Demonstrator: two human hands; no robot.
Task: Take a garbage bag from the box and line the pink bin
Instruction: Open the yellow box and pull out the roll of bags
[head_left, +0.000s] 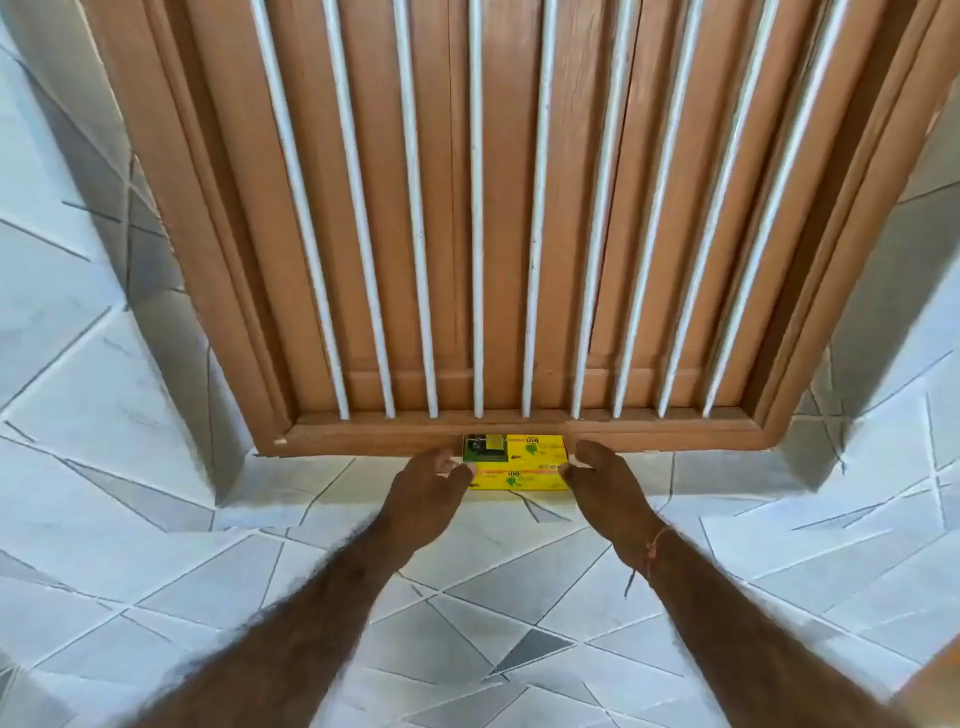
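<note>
A: Location of the flat yellow cardboard box (517, 462)?

B: On the tiled ledge (363, 519), against the brown wooden window frame (519, 426) with white bars.

A: Hand status?

B: Left hand (423, 493) and right hand (608, 483) flank the box ends, fingers part-curled, touching it; firm grasp cannot be confirmed.

Printing in red and green is seen on the yellow box (514, 462), but no word or number can be read.
</note>
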